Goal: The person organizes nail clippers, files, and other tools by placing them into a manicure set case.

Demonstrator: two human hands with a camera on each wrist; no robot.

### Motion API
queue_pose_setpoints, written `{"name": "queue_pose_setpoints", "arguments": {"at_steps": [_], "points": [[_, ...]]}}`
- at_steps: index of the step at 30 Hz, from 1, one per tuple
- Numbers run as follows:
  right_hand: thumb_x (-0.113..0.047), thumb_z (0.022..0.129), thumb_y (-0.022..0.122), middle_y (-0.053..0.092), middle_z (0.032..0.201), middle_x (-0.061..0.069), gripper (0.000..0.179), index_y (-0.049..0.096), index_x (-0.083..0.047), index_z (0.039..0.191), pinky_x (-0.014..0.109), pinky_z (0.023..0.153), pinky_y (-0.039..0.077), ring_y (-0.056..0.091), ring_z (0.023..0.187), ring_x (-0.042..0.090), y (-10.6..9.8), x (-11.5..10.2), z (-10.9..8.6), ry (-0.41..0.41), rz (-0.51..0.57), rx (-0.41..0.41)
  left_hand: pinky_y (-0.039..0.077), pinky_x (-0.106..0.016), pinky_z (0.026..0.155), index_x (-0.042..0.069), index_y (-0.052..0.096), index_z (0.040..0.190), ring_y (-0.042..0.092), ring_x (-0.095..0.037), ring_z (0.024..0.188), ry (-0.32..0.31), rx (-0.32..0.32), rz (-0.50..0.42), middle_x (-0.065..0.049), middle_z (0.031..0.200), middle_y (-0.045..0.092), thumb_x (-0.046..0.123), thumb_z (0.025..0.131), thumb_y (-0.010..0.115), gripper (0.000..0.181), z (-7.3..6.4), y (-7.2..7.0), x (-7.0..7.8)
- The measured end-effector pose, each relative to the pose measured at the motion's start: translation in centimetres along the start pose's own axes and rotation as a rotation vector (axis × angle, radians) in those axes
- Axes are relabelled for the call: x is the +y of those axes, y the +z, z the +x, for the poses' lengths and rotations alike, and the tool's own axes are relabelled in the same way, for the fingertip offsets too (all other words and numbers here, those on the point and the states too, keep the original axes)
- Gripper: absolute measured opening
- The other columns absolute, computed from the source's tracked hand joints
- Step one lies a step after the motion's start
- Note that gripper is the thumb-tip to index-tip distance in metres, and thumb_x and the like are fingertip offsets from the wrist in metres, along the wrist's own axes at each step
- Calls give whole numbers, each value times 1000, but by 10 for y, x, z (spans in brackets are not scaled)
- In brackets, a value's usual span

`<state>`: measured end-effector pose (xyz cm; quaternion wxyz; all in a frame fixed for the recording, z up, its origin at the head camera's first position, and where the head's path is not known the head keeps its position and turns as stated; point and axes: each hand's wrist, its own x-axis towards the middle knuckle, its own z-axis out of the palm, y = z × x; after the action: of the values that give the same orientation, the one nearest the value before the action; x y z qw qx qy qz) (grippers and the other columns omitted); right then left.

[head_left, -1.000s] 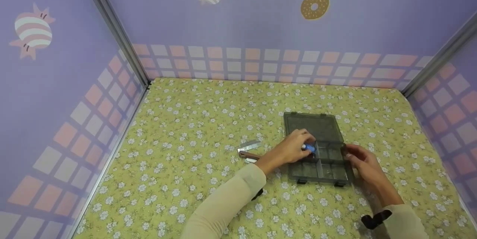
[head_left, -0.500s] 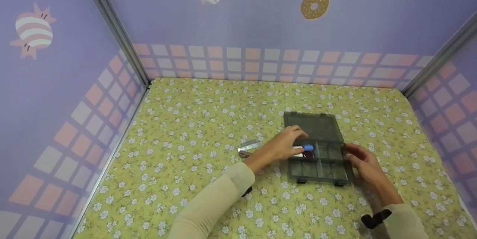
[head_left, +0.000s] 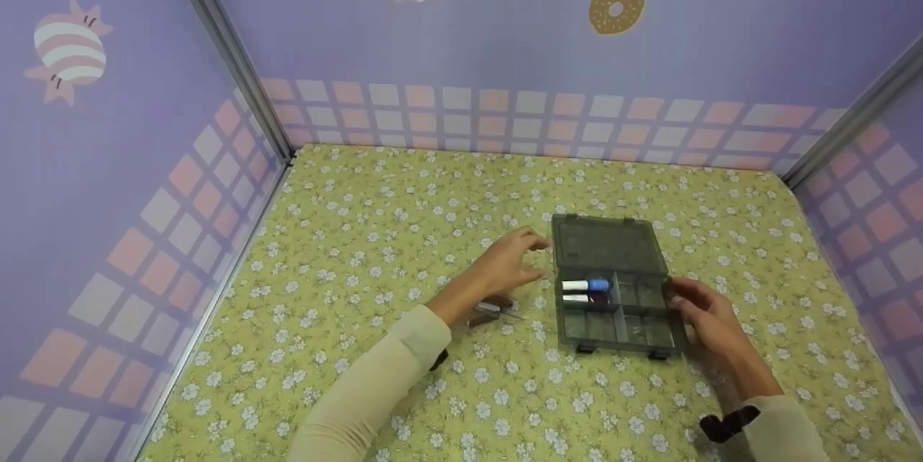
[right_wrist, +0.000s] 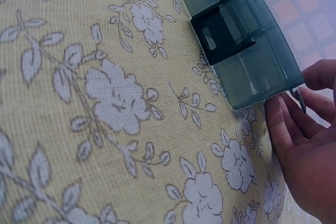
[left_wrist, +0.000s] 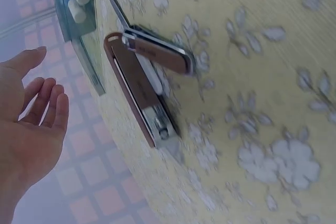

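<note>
A dark see-through compartment box (head_left: 652,332) lies with its lid (head_left: 609,242) folded back. In its upper left compartment two small bottles, resembling nail polish, lie side by side: a white-and-blue bottle (head_left: 598,285) and a white-and-dark-red bottle (head_left: 577,298). My left hand (head_left: 508,264) is left of the box, fingers loosely bent, thumb apart, holding nothing. Near its wrist, a brown nail clipper (left_wrist: 137,80) and a small brown folding knife (left_wrist: 160,53) with its blade swung out rest on the cloth. My right hand (head_left: 710,321) grips the box's right side between thumb and fingers.
A yellow flowered cloth (head_left: 396,231) covers the table. Purple panels with a checked band (head_left: 494,112) stand behind and at both sides. Black latches (right_wrist: 223,30) sit on the box's front edge.
My left hand has let go of the white-and-blue bottle in the upper left compartment and drawn back left, off the box. My right hand keeps its place at the box's side.
</note>
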<state>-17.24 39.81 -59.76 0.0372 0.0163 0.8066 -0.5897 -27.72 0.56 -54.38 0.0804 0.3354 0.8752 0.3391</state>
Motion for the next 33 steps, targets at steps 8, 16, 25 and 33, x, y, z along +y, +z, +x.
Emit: {"name": "queue_pose_setpoints", "arguments": {"at_steps": [8,16,25,33], "points": [[-17,112,56,58,143,17,48,47,8,153,24,87,57,64,113,9,1,1,1,4,19,15,52,-38,106,4,63,142,60,-25,127,-48,28,-14,-8,134,60,19,102,75,44,-17,-17,-25],[-16,113,54,52,149,24,48,45,6,155,24,89,56,62,117,9,0,4,3,7,1,9,53,-45,103,1,65,135,62,-30,121,-86,54,-33,-12,128,63,18,103,74,37,-37,-23,-45],[-17,113,55,54,145,27,47,48,8,152,23,89,56,63,115,8,0,3,1,-15,6,10,55,-45,99,1,67,132,63,-30,116,-130,25,-42,-12,123,64,18,103,73,33,-47,-22,-54],[-18,112,56,57,143,22,48,48,8,151,21,89,56,63,113,6,0,4,1,-20,17,15,56,-40,95,5,71,125,65,-24,109,-162,-10,3,-8,118,66,20,101,75,28,-50,-17,-55]]}}
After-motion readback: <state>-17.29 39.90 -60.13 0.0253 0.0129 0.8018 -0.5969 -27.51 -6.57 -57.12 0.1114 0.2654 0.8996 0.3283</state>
